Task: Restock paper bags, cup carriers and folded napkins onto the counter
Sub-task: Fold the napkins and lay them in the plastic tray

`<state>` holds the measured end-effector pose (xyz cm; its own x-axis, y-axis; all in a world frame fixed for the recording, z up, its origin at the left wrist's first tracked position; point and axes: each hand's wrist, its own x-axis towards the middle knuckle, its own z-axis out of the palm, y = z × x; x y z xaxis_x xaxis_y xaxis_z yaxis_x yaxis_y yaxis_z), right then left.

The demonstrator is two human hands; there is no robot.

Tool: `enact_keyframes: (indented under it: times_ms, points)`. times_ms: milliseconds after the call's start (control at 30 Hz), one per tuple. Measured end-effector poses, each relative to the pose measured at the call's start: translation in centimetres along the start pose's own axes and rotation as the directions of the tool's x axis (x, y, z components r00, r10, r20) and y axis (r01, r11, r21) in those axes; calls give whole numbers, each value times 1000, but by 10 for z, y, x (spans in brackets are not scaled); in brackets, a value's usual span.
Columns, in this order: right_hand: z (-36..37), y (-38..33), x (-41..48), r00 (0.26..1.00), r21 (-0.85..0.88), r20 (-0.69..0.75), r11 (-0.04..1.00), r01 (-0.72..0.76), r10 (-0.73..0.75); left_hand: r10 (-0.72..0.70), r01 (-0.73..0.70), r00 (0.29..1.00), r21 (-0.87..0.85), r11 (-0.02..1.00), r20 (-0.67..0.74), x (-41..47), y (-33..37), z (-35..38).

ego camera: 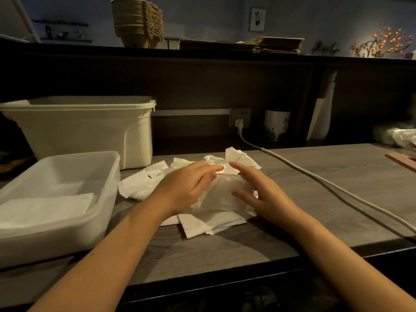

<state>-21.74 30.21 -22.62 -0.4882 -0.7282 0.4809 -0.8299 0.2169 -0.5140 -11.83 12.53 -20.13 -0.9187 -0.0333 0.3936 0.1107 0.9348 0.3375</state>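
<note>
I can read no writing anywhere in front of me. The white jar [276, 125] beside the wall socket [240, 117] has a dark brush-like mark near its rim, but it is too dim and blurred to read as a character. The small framed picture [257, 19] on the far wall shows only a dark shape.

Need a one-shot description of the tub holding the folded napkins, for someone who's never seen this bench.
On the grey wood-grain worktop, two pale plastic containers stand at the left end. The shallow tub is the nearer one, just left of the left hand. Unlike the taller opaque bin behind it, it is low, translucent and has flat folded napkins inside.
</note>
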Motion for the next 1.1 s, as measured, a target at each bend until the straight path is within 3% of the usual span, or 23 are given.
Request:
enact_keyframes:
  times_ms: [100, 300, 533, 767, 967, 1100]
  points:
    - [1, 3, 0, 1000, -23, 6, 1000, -12, 12, 32, -32, 999, 28, 999, 18, -2, 2, -2]
    - [0, 6, 2, 999, -67, 30, 997, -41, 43, -46, 36, 991, 79, 996, 123, -3, 0, -1]
    - [-3, 8, 2, 998, -19, -43, 999, -37, 36, 7, -16, 996, 102, 995, 89, 0, 1, 5]
    - [-1, 4, 0, 999, 47, -7, 998, -31, 31, 21, -35, 996, 162, 986, 86, 1, 3, 6]
    - [-1, 5, 0, 1000, 25, 3, 1000, 10, -10, 38, -39, 999, 73, 997, 20, 1, 2, 8]
    - [-1, 8, 1, 999, 3, -37, 1000, 31, -30, 7, -11, 998, 69, 998, 69, 0, -2, 7]
